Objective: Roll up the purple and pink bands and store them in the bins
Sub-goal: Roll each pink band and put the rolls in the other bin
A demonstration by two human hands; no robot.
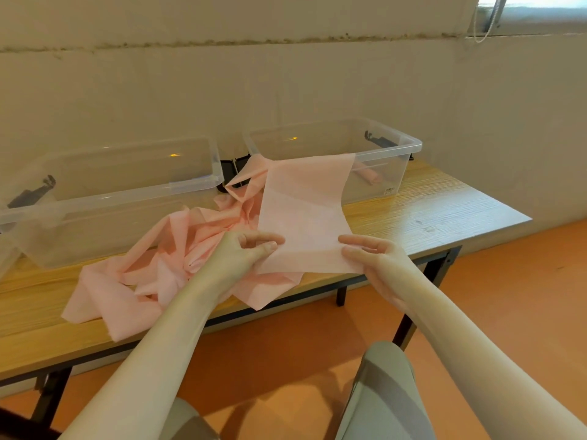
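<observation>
Hands pinch the pink band (305, 214): your left hand (244, 249) and right hand (371, 255) clamp its near corners, length running away toward the bins.

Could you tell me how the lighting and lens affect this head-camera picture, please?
Head view: warm, soft light, with the window at top right blown out; small glints on both clear bins; the wide lens bows the table edge and the wall line; the pink band between the left hand and right hand is sharp, the picture slightly soft overall.
</observation>
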